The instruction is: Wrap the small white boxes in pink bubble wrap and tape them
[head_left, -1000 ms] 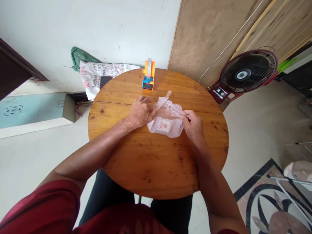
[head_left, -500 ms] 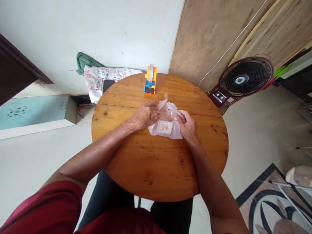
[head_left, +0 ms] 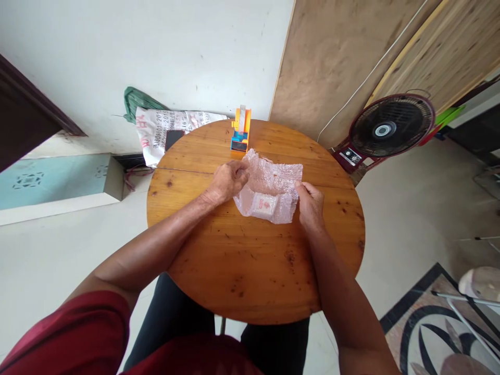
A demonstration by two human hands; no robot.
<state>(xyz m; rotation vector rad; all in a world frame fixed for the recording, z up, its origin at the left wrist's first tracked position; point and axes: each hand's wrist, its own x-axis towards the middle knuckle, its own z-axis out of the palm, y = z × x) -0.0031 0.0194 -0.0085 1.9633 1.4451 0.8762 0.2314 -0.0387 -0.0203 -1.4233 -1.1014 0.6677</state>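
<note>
A sheet of pinkish bubble wrap (head_left: 275, 174) lies partly unfolded in the middle of the round wooden table. On its near part rests a small pale box (head_left: 264, 205) with red print, with bubble wrap around its sides. My left hand (head_left: 228, 182) pinches the wrap's left edge, its fingers closed and the palm turned inward. My right hand (head_left: 311, 204) grips the right edge between thumb and fingers. Between both hands the sheet is held spread.
An orange and blue tape dispenser (head_left: 240, 133) stands at the far side of the wooden table (head_left: 250, 271). Beyond the right edge is a dark red fan (head_left: 385, 130). A printed white sack (head_left: 150, 138) and a green bag (head_left: 140, 101) lie against the wall.
The bubble wrap has been spread wider and flatter at its far side. My left hand has moved slightly left, and my right hand has shifted right, along with the wrap's edges.
</note>
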